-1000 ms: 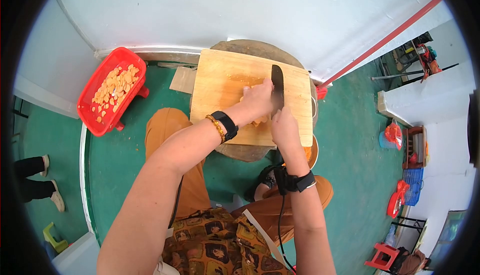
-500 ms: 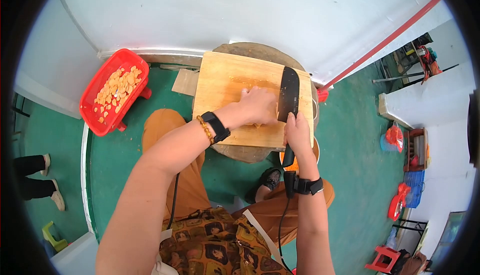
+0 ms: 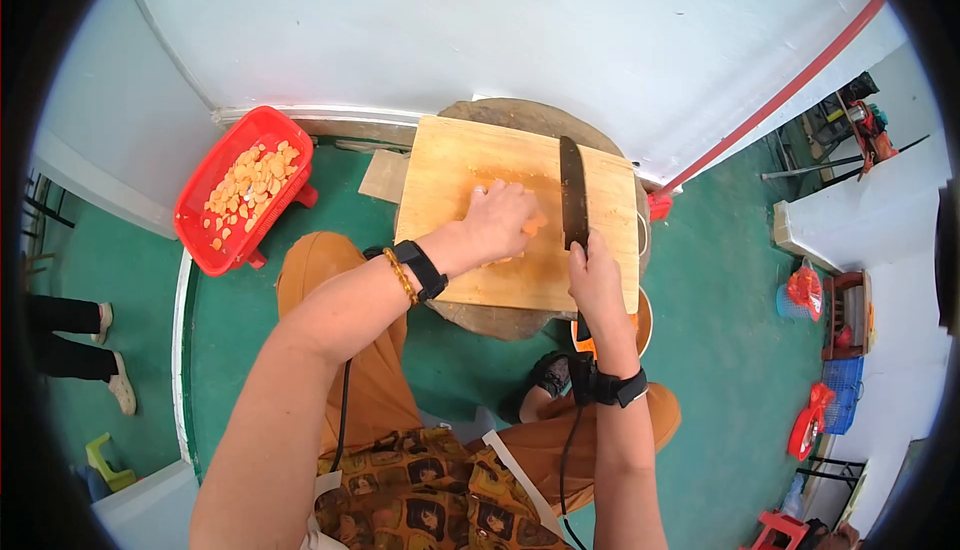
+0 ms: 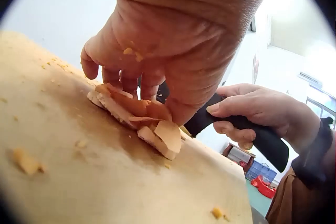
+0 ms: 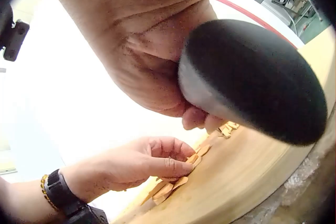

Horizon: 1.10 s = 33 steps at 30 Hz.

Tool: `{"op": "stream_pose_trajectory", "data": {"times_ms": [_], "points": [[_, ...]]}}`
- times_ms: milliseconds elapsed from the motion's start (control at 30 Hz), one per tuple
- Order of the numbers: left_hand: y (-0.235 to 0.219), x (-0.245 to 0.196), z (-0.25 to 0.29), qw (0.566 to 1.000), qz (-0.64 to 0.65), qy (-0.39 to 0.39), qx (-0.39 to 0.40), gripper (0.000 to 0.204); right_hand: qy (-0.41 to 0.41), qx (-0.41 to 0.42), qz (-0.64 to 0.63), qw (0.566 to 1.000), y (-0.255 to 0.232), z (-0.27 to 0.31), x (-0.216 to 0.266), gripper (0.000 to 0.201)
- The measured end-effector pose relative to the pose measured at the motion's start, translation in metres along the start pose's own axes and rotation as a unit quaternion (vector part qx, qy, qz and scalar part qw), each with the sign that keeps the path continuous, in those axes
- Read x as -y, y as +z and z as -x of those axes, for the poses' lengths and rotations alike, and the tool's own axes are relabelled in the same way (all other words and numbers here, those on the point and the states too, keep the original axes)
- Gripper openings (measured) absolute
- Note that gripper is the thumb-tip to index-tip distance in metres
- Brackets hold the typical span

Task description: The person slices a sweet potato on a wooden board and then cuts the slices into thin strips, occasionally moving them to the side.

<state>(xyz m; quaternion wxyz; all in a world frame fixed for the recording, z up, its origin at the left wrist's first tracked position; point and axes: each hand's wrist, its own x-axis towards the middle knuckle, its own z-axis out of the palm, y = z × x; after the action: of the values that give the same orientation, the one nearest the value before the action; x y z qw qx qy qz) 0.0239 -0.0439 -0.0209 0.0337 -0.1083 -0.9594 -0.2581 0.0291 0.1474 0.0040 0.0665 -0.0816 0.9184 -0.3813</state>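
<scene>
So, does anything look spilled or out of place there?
Mildly: orange crumbs lie scattered on the cutting board, away from the slices in the left hand, which looks untidy. Some board corners jut past the round wooden block beneath. I see no damage.

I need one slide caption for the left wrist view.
Left hand holds orange slices on a wooden board while the right hand grips a black knife.
</scene>
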Motion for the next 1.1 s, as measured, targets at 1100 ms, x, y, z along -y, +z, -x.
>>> {"op": "stream_pose_trajectory", "data": {"times_ms": [1100], "points": [[0.010,-0.021,-0.008,1.000,0.007,0.008,-0.027,0.004,-0.065,0.003,0.082,0.994,0.002,0.016,0.019,0.019]]}}
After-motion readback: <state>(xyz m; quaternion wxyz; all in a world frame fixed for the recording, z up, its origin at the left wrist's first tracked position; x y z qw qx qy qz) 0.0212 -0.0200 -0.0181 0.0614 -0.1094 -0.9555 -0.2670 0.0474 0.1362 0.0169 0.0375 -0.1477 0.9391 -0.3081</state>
